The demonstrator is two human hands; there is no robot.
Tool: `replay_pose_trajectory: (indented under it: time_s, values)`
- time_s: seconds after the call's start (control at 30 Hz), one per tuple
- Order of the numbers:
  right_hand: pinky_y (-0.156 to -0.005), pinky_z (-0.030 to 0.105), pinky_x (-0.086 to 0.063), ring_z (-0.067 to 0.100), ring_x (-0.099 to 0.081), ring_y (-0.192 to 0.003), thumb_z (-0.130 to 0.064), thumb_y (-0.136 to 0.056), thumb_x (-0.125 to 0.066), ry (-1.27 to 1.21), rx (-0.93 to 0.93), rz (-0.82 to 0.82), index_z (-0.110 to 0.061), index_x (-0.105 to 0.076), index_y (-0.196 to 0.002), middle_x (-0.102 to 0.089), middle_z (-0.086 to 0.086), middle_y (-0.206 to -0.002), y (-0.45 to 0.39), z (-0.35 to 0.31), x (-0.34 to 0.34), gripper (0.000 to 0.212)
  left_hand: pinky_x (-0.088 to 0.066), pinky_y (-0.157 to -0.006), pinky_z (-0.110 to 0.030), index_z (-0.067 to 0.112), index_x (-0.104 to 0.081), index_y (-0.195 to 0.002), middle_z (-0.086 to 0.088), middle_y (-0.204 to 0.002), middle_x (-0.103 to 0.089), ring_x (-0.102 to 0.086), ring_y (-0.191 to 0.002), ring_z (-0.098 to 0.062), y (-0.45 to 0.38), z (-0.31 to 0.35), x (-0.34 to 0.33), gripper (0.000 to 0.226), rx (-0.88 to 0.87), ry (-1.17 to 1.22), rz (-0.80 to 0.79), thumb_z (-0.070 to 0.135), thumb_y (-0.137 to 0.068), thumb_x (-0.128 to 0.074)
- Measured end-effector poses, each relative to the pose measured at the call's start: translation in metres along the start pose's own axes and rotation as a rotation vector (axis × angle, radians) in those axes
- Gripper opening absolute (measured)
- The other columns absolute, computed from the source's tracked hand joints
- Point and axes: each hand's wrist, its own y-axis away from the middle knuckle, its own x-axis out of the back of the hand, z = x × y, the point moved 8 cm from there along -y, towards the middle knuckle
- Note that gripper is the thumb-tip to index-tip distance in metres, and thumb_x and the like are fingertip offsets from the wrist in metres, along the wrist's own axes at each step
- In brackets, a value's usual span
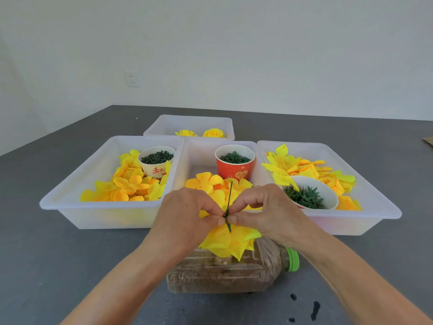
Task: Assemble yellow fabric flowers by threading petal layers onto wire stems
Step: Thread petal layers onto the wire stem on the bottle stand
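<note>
Clearly light and floppy, the petals [228,240] at lower centre need pinching close to the thin, bendable stem [229,202], where both the left hand [187,214] and right hand [264,212] pinch now.

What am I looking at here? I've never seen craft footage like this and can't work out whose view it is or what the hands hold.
This is one picture from a camera worn on a person's head, looking down at their own hands. The left hand and right hand both pinch a thin green wire stem that runs through a yellow petal layer. Below lies a plastic bottle on its side. On the grey table stand white trays of loose yellow petals, and cups of small green parts, one a red cup.
</note>
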Motion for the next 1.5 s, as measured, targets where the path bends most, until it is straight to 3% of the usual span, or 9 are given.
replay_pose_trajectory:
  time_s: [0.13, 0.3, 0.6, 0.7, 0.9, 1.1, 1.2, 1.3, 1.5]
  values:
    - [-0.071, 0.016, -0.046, -0.003, -0.059, -0.07, -0.009, -0.075, -0.076, -0.117, -0.023, -0.041, -0.032, -0.072, -0.068, -0.069, -0.012, -0.067, 0.0, 0.002, -0.004, 0.024, -0.044, -0.089, -0.037, 0.026, -0.077, -0.08, 0.008, -0.086, -0.071, -0.062, -0.091, -0.012, 0.009, 0.002, 0.004, 0.018, 0.016, -0.058, 0.103, 0.037, -0.067, -0.079]
    - [-0.066, 0.009, -0.042, -0.005, -0.057, -0.067, -0.008, -0.074, -0.076, -0.119, -0.011, -0.03, -0.03, -0.072, -0.067, -0.067, -0.014, -0.064, 0.0, 0.002, -0.003, 0.023, -0.028, -0.097, -0.033, 0.027, -0.076, -0.078, 0.009, -0.08, -0.071, -0.055, -0.093, -0.014, 0.019, 0.02, 0.0, 0.026, -0.126, -0.373, 0.221, 0.051, -0.07, -0.072]
    - [-0.081, 0.028, -0.048, 0.006, -0.06, -0.075, -0.017, -0.071, -0.079, -0.111, 0.068, 0.067, -0.033, -0.07, -0.065, -0.066, -0.012, -0.069, 0.003, 0.007, -0.004, 0.019, -0.04, -0.078, -0.037, 0.02, -0.073, -0.058, 0.007, -0.059, -0.065, -0.062, -0.069, -0.022, 0.023, 0.022, -0.007, 0.016, -0.216, -0.352, 0.23, 0.035, -0.061, -0.069]
    - [-0.079, 0.026, -0.048, 0.003, -0.06, -0.075, -0.017, -0.072, -0.078, -0.097, 0.12, 0.079, -0.038, -0.068, -0.063, -0.065, -0.018, -0.068, 0.004, 0.006, -0.004, 0.025, -0.036, -0.078, -0.029, 0.018, -0.072, -0.058, 0.007, -0.06, -0.064, -0.061, -0.068, -0.022, 0.025, 0.019, -0.009, 0.017, -0.239, -0.334, 0.262, 0.033, -0.064, -0.07]
    - [-0.078, 0.02, -0.046, -0.001, -0.058, -0.077, -0.012, -0.072, -0.079, -0.052, 0.13, 0.086, -0.039, -0.065, -0.06, -0.065, -0.023, -0.071, 0.0, 0.008, -0.003, 0.033, -0.035, -0.072, -0.033, 0.015, -0.07, -0.058, 0.006, -0.058, -0.062, -0.058, -0.063, -0.022, 0.027, 0.02, -0.011, 0.018, -0.288, -0.381, 0.301, 0.03, -0.067, -0.069]
    - [-0.079, 0.026, -0.047, 0.006, -0.06, -0.079, -0.017, -0.073, -0.078, -0.026, 0.093, 0.091, -0.037, -0.068, -0.062, -0.069, -0.008, -0.073, 0.003, 0.003, -0.001, 0.025, -0.044, -0.074, -0.04, 0.019, -0.072, -0.06, 0.009, -0.062, -0.066, -0.061, -0.07, -0.021, 0.021, 0.024, -0.011, 0.02, -0.268, -0.419, 0.162, 0.032, -0.075, -0.066]
    - [-0.08, 0.021, -0.047, 0.003, -0.062, -0.079, -0.013, -0.075, -0.076, -0.069, 0.056, 0.068, -0.034, -0.071, -0.066, -0.07, -0.01, -0.075, 0.006, 0.002, 0.0, 0.023, -0.041, -0.086, -0.036, 0.023, -0.075, -0.073, 0.009, -0.08, -0.071, -0.061, -0.087, -0.016, 0.013, 0.012, -0.005, 0.015, -0.132, -0.241, 0.076, 0.028, -0.084, -0.066]
    - [-0.084, 0.023, -0.048, 0.002, -0.063, -0.084, -0.008, -0.081, -0.069, -0.077, 0.002, 0.046, -0.035, -0.071, -0.07, -0.07, -0.014, -0.078, 0.009, 0.004, -0.002, 0.029, -0.043, -0.078, -0.02, 0.025, -0.075, -0.075, 0.014, -0.083, -0.07, -0.061, -0.085, -0.005, 0.012, -0.001, 0.003, 0.009, -0.004, -0.008, 0.127, 0.019, -0.08, -0.069]
    - [-0.087, 0.033, -0.048, 0.008, -0.063, -0.085, -0.018, -0.075, -0.077, -0.065, -0.005, 0.102, -0.034, -0.069, -0.065, -0.069, -0.011, -0.077, 0.009, 0.001, -0.003, 0.02, -0.046, -0.076, -0.017, 0.025, -0.076, -0.077, 0.019, -0.085, -0.069, -0.062, -0.086, 0.003, 0.012, -0.01, 0.003, 0.008, 0.063, 0.115, 0.122, 0.017, -0.075, -0.075]
